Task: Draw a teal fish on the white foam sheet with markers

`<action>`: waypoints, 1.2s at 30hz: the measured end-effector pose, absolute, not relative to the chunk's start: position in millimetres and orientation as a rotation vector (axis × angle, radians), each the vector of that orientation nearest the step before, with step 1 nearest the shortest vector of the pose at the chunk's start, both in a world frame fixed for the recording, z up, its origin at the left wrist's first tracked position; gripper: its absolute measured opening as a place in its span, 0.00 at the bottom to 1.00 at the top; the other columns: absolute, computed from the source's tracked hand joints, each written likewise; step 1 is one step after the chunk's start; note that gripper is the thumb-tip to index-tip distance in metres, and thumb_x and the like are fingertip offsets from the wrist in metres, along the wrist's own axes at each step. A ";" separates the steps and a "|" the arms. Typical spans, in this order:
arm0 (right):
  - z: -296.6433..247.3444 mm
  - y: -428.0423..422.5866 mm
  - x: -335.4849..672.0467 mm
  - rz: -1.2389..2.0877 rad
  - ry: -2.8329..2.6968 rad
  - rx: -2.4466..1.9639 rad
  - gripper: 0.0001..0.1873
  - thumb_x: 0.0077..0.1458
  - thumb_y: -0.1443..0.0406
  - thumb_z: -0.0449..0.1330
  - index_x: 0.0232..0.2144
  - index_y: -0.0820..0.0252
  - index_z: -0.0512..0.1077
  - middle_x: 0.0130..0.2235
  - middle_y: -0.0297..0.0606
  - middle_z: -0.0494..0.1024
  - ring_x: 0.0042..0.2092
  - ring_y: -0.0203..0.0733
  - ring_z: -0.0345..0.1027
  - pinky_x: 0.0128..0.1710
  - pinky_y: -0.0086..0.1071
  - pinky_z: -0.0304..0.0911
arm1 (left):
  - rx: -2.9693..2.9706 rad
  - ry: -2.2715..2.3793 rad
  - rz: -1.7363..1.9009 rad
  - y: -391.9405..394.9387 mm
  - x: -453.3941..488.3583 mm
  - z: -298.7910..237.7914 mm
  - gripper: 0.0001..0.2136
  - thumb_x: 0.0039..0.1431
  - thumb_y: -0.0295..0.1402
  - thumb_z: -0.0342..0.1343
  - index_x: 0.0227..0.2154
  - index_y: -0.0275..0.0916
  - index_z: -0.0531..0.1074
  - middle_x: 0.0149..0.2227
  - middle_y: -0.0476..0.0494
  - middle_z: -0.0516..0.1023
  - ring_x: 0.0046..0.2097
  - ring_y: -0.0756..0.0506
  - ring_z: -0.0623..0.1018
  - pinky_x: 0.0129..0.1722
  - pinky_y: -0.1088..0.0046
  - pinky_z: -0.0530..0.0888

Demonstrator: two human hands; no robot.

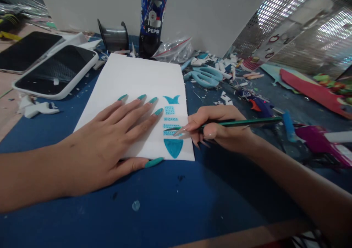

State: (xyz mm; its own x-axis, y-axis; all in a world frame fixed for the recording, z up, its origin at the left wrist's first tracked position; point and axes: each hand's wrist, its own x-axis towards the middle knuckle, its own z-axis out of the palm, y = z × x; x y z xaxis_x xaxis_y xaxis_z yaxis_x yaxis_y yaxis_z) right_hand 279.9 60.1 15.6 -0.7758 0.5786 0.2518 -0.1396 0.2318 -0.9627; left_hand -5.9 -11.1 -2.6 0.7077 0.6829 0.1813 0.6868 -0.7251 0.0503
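Note:
A sheet of white paper [132,75] lies on the blue work surface, with a column of blue shapes near its right edge. They read as a fish skeleton: a tail [172,99], several dotted bars and a solid rounded triangle [173,148]. My left hand [115,134] rests flat on the paper, fingers spread, left of the shapes. My right hand [220,127] pinches a thin green-handled paintbrush [247,122] at the paper's right edge. Its fine dark tip is over the lower dotted bars; whether it touches the paper I cannot tell.
Two phones [56,70] lie at the left. Behind the paper stand a spool [113,36], a Pepsi bottle [153,20] and a plastic bag [176,50]. Light-blue scissors [205,76] lie among white scraps. A magenta tool [320,141] and a red sheet [310,90] are at the right.

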 end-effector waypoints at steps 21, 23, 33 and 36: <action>11.2 59.7 276.1 1.547 -1.963 -0.518 0.16 0.58 0.54 0.68 0.32 0.62 0.78 0.26 0.34 0.76 0.23 0.31 0.65 0.21 0.25 0.60 | -2.839 -1.141 -0.286 -11.2 -4.6 -4.9 0.32 0.73 0.53 0.34 0.73 0.46 0.38 0.74 0.41 0.48 0.73 0.32 0.53 0.71 0.49 0.50; 11.0 60.7 276.1 1.538 -1.971 -0.501 0.14 0.59 0.56 0.68 0.32 0.62 0.78 0.25 0.33 0.75 0.23 0.31 0.65 0.21 0.25 0.59 | -2.854 -1.106 -0.234 -10.3 -5.8 -3.7 0.33 0.73 0.53 0.36 0.74 0.45 0.38 0.75 0.39 0.46 0.74 0.32 0.52 0.71 0.50 0.49; 18.9 59.4 278.2 1.369 -2.157 -0.635 0.16 0.63 0.57 0.63 0.27 0.60 0.74 0.21 0.30 0.69 0.22 0.32 0.59 0.20 0.28 0.53 | -2.878 -1.115 -0.264 -9.4 -6.3 -2.4 0.33 0.74 0.52 0.35 0.74 0.45 0.36 0.75 0.39 0.47 0.73 0.31 0.53 0.69 0.48 0.54; 20.1 58.6 280.5 1.304 -2.204 -0.625 0.14 0.64 0.61 0.63 0.27 0.60 0.73 0.22 0.30 0.69 0.22 0.31 0.59 0.20 0.27 0.52 | -2.891 -1.109 -0.236 -9.6 -7.2 -2.1 0.34 0.74 0.52 0.38 0.74 0.44 0.35 0.75 0.40 0.43 0.74 0.31 0.51 0.70 0.48 0.53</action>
